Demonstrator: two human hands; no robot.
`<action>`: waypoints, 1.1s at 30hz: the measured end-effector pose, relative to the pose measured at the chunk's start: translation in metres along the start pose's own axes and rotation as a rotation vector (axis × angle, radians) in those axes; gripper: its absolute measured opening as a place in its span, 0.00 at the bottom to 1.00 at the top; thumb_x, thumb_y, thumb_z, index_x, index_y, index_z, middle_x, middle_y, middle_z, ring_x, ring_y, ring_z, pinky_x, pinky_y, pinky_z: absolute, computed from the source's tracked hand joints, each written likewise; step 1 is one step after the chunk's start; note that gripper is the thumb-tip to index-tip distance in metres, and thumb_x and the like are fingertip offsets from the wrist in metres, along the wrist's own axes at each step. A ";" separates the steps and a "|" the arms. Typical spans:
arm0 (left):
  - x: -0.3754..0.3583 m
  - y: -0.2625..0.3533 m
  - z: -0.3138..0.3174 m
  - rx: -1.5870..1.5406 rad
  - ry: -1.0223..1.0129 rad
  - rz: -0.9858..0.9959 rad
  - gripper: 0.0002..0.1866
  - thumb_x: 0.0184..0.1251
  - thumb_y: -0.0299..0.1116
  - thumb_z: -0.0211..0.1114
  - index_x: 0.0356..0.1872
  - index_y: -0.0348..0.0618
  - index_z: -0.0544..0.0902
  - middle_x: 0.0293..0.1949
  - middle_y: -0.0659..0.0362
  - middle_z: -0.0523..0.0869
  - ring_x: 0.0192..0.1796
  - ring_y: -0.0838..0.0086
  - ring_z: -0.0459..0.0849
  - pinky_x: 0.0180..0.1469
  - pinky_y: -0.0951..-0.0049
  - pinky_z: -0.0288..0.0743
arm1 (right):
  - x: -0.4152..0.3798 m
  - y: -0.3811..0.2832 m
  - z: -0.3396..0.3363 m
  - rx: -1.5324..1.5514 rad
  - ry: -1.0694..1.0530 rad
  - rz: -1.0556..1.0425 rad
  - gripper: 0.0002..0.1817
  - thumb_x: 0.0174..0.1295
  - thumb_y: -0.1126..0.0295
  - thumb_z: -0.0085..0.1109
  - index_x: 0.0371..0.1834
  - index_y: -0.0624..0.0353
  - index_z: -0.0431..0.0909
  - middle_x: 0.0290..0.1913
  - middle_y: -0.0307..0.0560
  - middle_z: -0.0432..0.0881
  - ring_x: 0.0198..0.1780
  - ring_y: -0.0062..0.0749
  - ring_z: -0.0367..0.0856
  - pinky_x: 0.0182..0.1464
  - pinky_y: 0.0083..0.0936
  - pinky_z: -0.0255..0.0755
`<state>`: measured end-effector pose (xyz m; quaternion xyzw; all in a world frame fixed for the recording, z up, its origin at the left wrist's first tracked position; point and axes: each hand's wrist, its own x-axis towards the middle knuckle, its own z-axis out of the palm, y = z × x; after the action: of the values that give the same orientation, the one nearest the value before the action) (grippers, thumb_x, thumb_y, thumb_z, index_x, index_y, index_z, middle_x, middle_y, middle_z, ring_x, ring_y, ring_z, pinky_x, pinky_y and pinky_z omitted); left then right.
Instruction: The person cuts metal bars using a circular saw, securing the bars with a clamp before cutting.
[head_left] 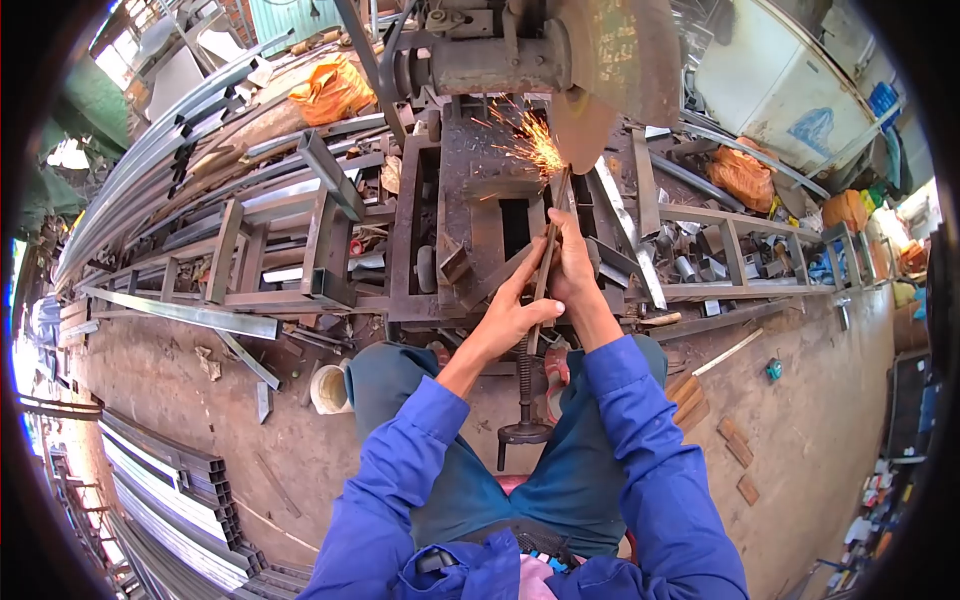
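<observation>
A narrow metal bar [547,262] runs up from between my hands to the edge of a large cutting disc [585,125]. Orange sparks [535,145] fly up and left from where the two meet. My left hand [517,308] is closed on the bar's lower part, fingers along its left side. On the right side my right hand [572,262] grips the same bar, a little higher up. Beneath them is the dark metal machine base [485,215], with a threaded screw and handwheel [525,432] hanging between my knees.
The motor housing [490,65] and disc guard [640,60] fill the top centre. Metal frames [230,250] and long steel profiles lie left, another frame [735,250] right. A white bucket [330,388] stands by my left knee. Wood pieces [738,440] and a stack of square tubes [180,500] rest on the floor.
</observation>
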<state>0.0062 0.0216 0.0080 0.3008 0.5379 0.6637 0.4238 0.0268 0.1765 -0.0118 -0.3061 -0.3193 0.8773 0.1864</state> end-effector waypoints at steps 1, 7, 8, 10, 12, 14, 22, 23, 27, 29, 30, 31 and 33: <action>0.000 -0.004 0.002 -0.015 0.008 0.003 0.52 0.60 0.32 0.71 0.84 0.49 0.52 0.75 0.56 0.69 0.63 0.71 0.76 0.63 0.69 0.73 | 0.001 0.000 -0.002 -0.008 -0.023 0.025 0.19 0.61 0.48 0.69 0.30 0.50 0.74 0.23 0.37 0.74 0.22 0.29 0.74 0.27 0.31 0.71; -0.014 -0.006 0.008 -0.161 0.217 -0.132 0.47 0.70 0.45 0.70 0.81 0.42 0.51 0.64 0.47 0.76 0.61 0.72 0.78 0.59 0.71 0.76 | 0.003 0.004 0.004 -0.029 -0.013 0.080 0.25 0.62 0.44 0.64 0.36 0.55 0.70 0.22 0.41 0.72 0.21 0.32 0.71 0.26 0.32 0.70; -0.017 -0.004 0.006 -0.177 0.217 -0.129 0.47 0.70 0.45 0.70 0.81 0.42 0.51 0.64 0.47 0.76 0.61 0.72 0.78 0.59 0.71 0.76 | 0.005 0.007 0.003 0.040 -0.054 0.105 0.24 0.65 0.44 0.60 0.38 0.56 0.70 0.25 0.42 0.73 0.23 0.31 0.71 0.29 0.33 0.70; -0.021 -0.002 0.001 -0.358 0.303 -0.183 0.47 0.71 0.47 0.70 0.79 0.33 0.54 0.63 0.48 0.77 0.63 0.69 0.79 0.61 0.68 0.75 | 0.009 0.007 0.000 0.074 -0.190 0.114 0.26 0.68 0.44 0.54 0.43 0.60 0.72 0.30 0.47 0.77 0.30 0.37 0.78 0.40 0.38 0.79; -0.024 0.001 -0.015 -0.427 0.269 -0.181 0.41 0.70 0.40 0.70 0.75 0.29 0.60 0.61 0.47 0.79 0.61 0.68 0.82 0.60 0.66 0.79 | -0.006 0.003 0.019 0.112 -0.197 0.089 0.28 0.70 0.44 0.50 0.47 0.64 0.74 0.35 0.50 0.79 0.36 0.40 0.81 0.47 0.40 0.80; -0.029 0.008 -0.030 -0.434 0.121 -0.213 0.40 0.66 0.30 0.71 0.74 0.29 0.61 0.57 0.48 0.82 0.55 0.69 0.86 0.57 0.68 0.81 | -0.008 0.002 0.025 0.156 -0.210 0.067 0.31 0.73 0.45 0.47 0.51 0.68 0.75 0.39 0.53 0.82 0.41 0.43 0.83 0.54 0.42 0.81; -0.040 0.006 -0.026 -0.420 0.162 -0.020 0.42 0.56 0.17 0.69 0.74 0.33 0.61 0.59 0.48 0.81 0.51 0.68 0.88 0.55 0.69 0.85 | -0.009 0.003 0.027 0.000 -0.314 0.011 0.28 0.82 0.50 0.35 0.57 0.66 0.76 0.49 0.60 0.86 0.47 0.45 0.86 0.56 0.43 0.82; -0.038 0.008 -0.022 -0.445 0.158 0.057 0.44 0.55 0.16 0.68 0.76 0.35 0.60 0.62 0.48 0.79 0.51 0.68 0.88 0.54 0.69 0.86 | -0.008 0.000 0.025 -0.012 -0.355 0.001 0.28 0.82 0.51 0.36 0.56 0.65 0.77 0.47 0.59 0.87 0.44 0.42 0.87 0.53 0.41 0.83; -0.038 0.021 -0.014 -0.532 -0.010 -0.057 0.51 0.54 0.16 0.68 0.81 0.40 0.55 0.69 0.50 0.74 0.56 0.68 0.86 0.56 0.69 0.85 | -0.006 -0.005 0.024 -0.051 -0.175 -0.140 0.21 0.74 0.52 0.59 0.50 0.61 0.80 0.40 0.49 0.87 0.37 0.35 0.86 0.44 0.31 0.83; -0.037 0.015 -0.010 -0.428 0.003 -0.053 0.56 0.51 0.15 0.67 0.84 0.48 0.51 0.71 0.54 0.72 0.58 0.70 0.83 0.57 0.72 0.83 | -0.002 -0.009 0.018 -0.063 -0.174 -0.120 0.20 0.71 0.50 0.63 0.47 0.59 0.79 0.36 0.47 0.85 0.34 0.35 0.85 0.41 0.30 0.81; -0.037 0.013 -0.009 -0.418 -0.005 -0.058 0.56 0.51 0.15 0.67 0.84 0.48 0.51 0.71 0.54 0.72 0.58 0.70 0.83 0.57 0.72 0.83 | 0.000 -0.010 0.014 -0.082 -0.175 -0.092 0.21 0.68 0.49 0.66 0.44 0.56 0.78 0.33 0.44 0.84 0.32 0.34 0.83 0.38 0.30 0.80; -0.037 0.012 -0.008 -0.305 -0.008 -0.028 0.56 0.49 0.15 0.65 0.84 0.49 0.52 0.71 0.56 0.73 0.57 0.71 0.82 0.57 0.73 0.81 | 0.004 -0.007 0.012 -0.054 -0.157 -0.063 0.17 0.66 0.51 0.69 0.43 0.50 0.77 0.28 0.39 0.80 0.27 0.32 0.81 0.31 0.28 0.76; -0.038 0.018 -0.004 -0.185 0.000 -0.028 0.58 0.43 0.15 0.63 0.84 0.51 0.55 0.70 0.62 0.73 0.55 0.74 0.80 0.53 0.75 0.78 | 0.001 -0.010 0.010 0.008 -0.200 -0.028 0.18 0.66 0.50 0.70 0.42 0.50 0.76 0.27 0.38 0.78 0.25 0.29 0.78 0.30 0.27 0.72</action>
<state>0.0156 -0.0155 0.0268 0.2528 0.4784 0.7047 0.4588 0.0209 0.1799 0.0002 -0.2120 -0.3372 0.9019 0.1671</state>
